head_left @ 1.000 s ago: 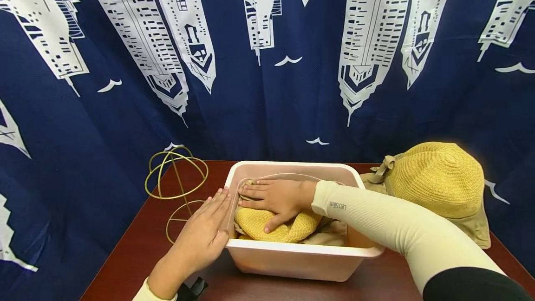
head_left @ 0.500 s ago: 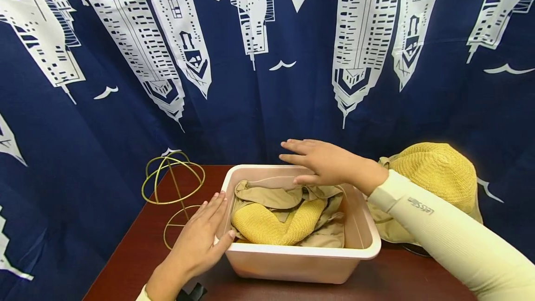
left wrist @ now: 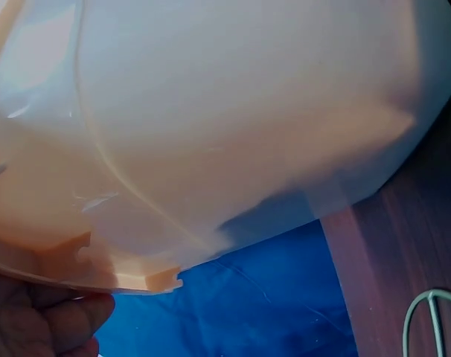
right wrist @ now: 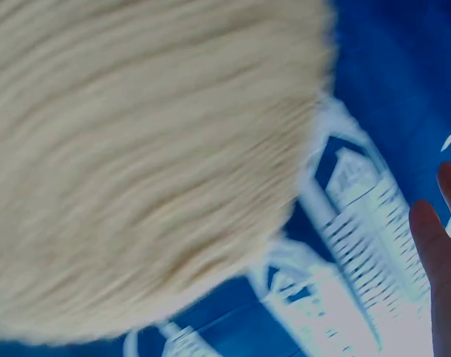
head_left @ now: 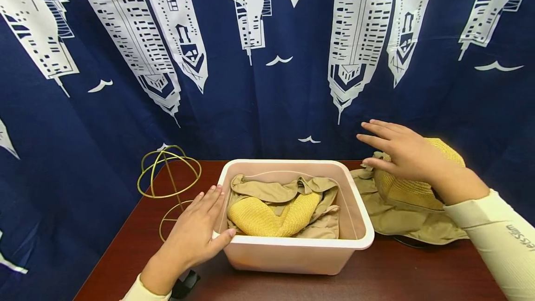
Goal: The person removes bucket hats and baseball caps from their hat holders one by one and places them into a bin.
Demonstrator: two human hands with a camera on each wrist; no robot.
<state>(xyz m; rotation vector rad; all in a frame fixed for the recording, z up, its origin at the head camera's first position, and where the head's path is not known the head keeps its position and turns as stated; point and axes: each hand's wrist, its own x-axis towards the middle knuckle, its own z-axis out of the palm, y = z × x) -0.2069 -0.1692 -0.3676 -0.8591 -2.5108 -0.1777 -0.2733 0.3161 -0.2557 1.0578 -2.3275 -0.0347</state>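
My left hand (head_left: 190,233) rests its straight fingers along the left rim of a pale pink plastic bin (head_left: 301,257). In the left wrist view, the fingers (left wrist: 73,320) lie at the bin's rim. Inside the bin lies a folded yellow knit hat (head_left: 252,212) with tan cloth (head_left: 267,190) bunched around it. My right hand (head_left: 403,152) is raised, fingers spread, overlapping a second yellow hat (head_left: 401,194) with a tan cloth brim. That hat stands right of the bin, partly hidden by the hand. Its ribbed crown (right wrist: 136,163) fills much of the right wrist view, blurred.
A gold wire stand (head_left: 172,180) with a domed top is left of the bin, behind my left hand. A dark round base (head_left: 411,243) shows beneath the right hat's brim. Behind the reddish-brown table (head_left: 267,289) hangs a navy cloth (head_left: 251,124) with white buildings.
My right hand has lifted off the folded hat in the bin and moved right, over to the second hat. The left hand has stayed on the rim.
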